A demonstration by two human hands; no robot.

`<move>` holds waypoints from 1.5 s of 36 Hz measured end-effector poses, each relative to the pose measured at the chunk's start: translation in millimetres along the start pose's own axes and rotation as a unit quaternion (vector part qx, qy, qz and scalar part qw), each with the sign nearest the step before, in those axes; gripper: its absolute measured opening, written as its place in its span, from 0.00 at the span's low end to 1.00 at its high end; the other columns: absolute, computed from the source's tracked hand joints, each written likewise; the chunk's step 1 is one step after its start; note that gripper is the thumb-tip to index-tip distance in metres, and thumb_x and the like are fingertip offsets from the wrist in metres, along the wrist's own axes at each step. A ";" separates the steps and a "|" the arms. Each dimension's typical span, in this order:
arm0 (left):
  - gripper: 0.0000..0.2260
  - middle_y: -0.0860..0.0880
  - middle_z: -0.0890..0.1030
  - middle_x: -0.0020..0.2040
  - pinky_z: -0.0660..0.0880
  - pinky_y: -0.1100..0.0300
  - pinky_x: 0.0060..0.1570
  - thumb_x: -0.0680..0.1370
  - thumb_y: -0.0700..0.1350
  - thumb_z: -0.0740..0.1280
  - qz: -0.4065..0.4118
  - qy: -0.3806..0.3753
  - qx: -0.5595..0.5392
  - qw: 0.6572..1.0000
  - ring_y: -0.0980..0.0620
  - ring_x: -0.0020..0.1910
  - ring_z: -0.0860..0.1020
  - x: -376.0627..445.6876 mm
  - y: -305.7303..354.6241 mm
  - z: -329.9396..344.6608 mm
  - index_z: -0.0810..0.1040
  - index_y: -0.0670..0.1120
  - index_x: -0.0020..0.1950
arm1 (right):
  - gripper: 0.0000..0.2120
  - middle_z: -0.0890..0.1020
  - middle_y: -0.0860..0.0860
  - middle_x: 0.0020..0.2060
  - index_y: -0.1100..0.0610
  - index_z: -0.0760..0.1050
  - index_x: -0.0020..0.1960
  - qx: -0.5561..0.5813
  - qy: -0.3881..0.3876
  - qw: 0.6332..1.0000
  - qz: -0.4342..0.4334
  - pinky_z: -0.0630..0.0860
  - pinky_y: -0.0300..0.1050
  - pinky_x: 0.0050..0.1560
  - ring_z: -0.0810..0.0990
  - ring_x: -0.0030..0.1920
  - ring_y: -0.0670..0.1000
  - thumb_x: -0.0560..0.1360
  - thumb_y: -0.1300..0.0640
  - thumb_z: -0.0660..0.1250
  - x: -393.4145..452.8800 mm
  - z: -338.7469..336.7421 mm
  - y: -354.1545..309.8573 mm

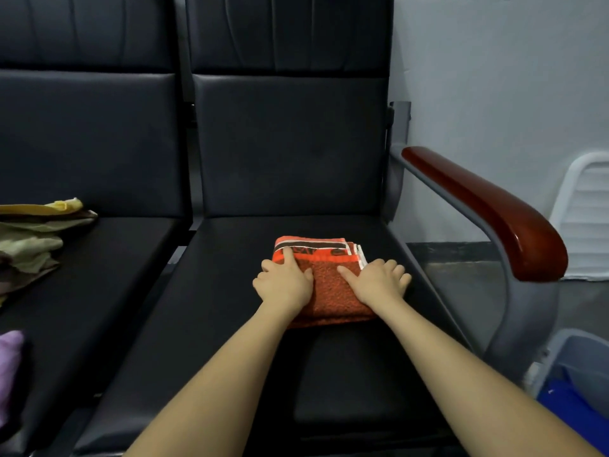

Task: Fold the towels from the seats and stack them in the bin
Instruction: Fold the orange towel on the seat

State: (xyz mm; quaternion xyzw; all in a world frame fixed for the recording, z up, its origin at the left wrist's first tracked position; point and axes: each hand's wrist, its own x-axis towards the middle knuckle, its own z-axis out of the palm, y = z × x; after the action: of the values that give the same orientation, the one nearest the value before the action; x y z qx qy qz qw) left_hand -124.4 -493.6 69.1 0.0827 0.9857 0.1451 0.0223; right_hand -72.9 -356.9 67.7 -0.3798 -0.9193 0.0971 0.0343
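Observation:
A folded orange towel (329, 285) with a dark and white striped end lies on the right black seat (230, 291). My left hand (285, 280) rests flat on the towel's left side, its index finger stretched toward the striped end. My right hand (379, 280) lies flat on the towel's right side, fingers spread over its right edge. On the left seat sits a loose pile of unfolded towels (33, 239) in yellow, olive and brown. A purple towel (10, 364) shows at the left edge. The grey bin (573, 361) stands on the floor at the lower right, partly cut off.
A red-brown armrest (487, 209) on a grey metal frame runs along the right side of the seat, between the towel and the bin. A white plastic chair (586, 212) stands by the wall at the far right. Something blue (570, 410) lies in the bin.

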 end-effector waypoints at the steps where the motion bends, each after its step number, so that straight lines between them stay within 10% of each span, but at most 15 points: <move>1: 0.26 0.39 0.68 0.63 0.68 0.49 0.55 0.79 0.60 0.55 0.003 0.003 -0.009 1.000 0.39 0.57 0.74 0.6 -1.3 1.2 0.55 0.49 0.73 | 0.40 0.70 0.60 0.66 0.63 0.67 0.68 -0.004 -0.005 1.000 -0.007 0.62 0.52 0.65 0.67 0.66 0.59 0.74 0.29 0.53 0.5 0.4 -2.2; 12: 0.21 0.41 0.69 0.58 0.67 0.54 0.37 0.81 0.55 0.57 0.041 0.074 -0.027 0.996 0.45 0.40 0.73 4.6 3.2 -14.2 0.59 0.48 0.70 | 0.17 0.77 0.57 0.55 0.60 0.64 0.61 0.096 0.057 0.984 -0.139 0.67 0.48 0.41 0.79 0.52 0.58 0.81 0.47 0.56 -6.5 -11.4 -17.2; 33: 0.22 0.41 0.69 0.58 0.66 0.52 0.40 0.81 0.54 0.58 0.278 0.229 -0.090 0.929 0.39 0.48 0.77 -55.9 208.6 -135.4 0.59 0.46 0.71 | 0.17 0.77 0.60 0.56 0.62 0.63 0.61 0.142 0.326 0.929 -0.097 0.69 0.52 0.44 0.78 0.54 0.63 0.82 0.49 0.55 -3.5 -218.8 120.6; 45: 0.20 0.39 0.69 0.60 0.71 0.48 0.51 0.81 0.50 0.59 0.446 0.100 -0.096 0.884 0.37 0.54 0.76 -154.2 398.3 -41.0 0.60 0.45 0.70 | 0.18 0.76 0.60 0.56 0.63 0.63 0.61 0.085 0.366 0.921 0.102 0.65 0.50 0.40 0.78 0.53 0.64 0.82 0.49 0.54 -10.5 -210.3 348.8; 54: 0.21 0.39 0.68 0.60 0.72 0.47 0.49 0.81 0.51 0.58 0.509 -0.072 -0.086 0.854 0.36 0.53 0.76 -239.4 446.5 119.0 0.59 0.45 0.70 | 0.18 0.76 0.61 0.57 0.63 0.63 0.61 0.089 0.254 0.925 0.268 0.72 0.55 0.49 0.77 0.55 0.64 0.82 0.49 0.54 -50.5 -103.5 492.0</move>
State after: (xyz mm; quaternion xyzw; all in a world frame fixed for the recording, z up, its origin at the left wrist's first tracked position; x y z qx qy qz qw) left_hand 189.5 -79.0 89.4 0.5806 0.7851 0.2143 0.0233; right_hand 317.4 -35.9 68.9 -0.6190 -0.7314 0.0845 0.2733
